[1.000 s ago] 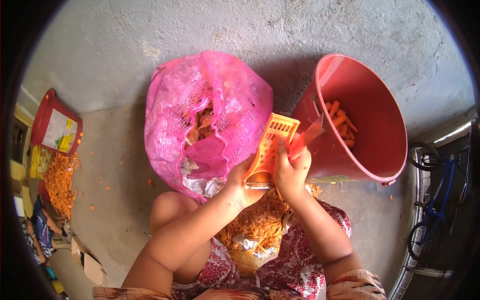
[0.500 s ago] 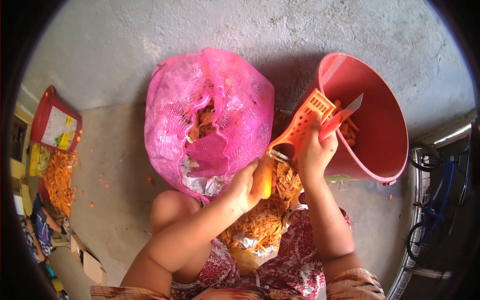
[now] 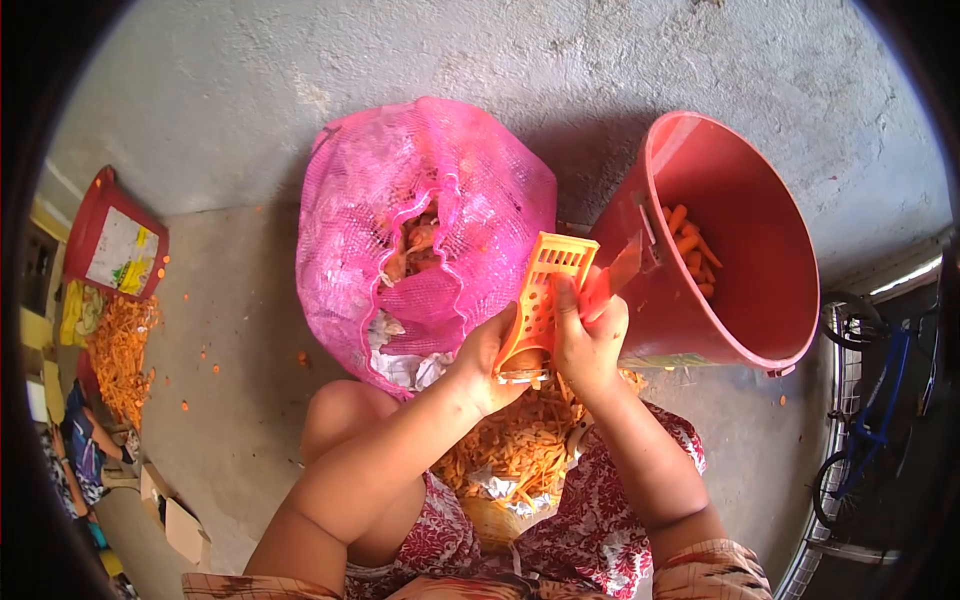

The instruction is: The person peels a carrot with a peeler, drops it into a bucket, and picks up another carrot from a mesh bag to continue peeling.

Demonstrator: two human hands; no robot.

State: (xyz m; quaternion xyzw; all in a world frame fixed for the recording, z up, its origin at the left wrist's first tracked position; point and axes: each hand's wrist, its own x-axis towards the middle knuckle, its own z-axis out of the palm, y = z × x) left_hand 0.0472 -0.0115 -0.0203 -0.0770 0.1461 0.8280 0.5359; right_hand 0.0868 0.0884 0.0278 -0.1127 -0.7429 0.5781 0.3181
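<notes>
My left hand (image 3: 484, 362) is closed around a carrot (image 3: 526, 361), now mostly hidden behind the peeler and my fingers. An orange plastic peeler (image 3: 543, 310) with a slotted, perforated handle is gripped in my right hand (image 3: 592, 345), its blade end down at the carrot. The same right hand also keeps hold of a knife (image 3: 624, 266) with a red handle, its blade pointing up toward the bucket. Below both hands, a heap of carrot peelings (image 3: 505, 455) lies between my legs, with some crumpled paper in it.
A pink mesh sack (image 3: 500, 220) with carrots and paper inside stands ahead. To its right, a large red bucket (image 3: 770, 250) holds peeled carrots (image 3: 690, 245). At far left are another red bucket (image 3: 85, 235), more peelings (image 3: 120, 350) and another person (image 3: 85, 445). A blue bicycle (image 3: 875, 410) is at right.
My right hand has come down and left with the peeler and knife, so the peeler now covers most of the carrot. The knife blade has swung away from the bucket's opening.
</notes>
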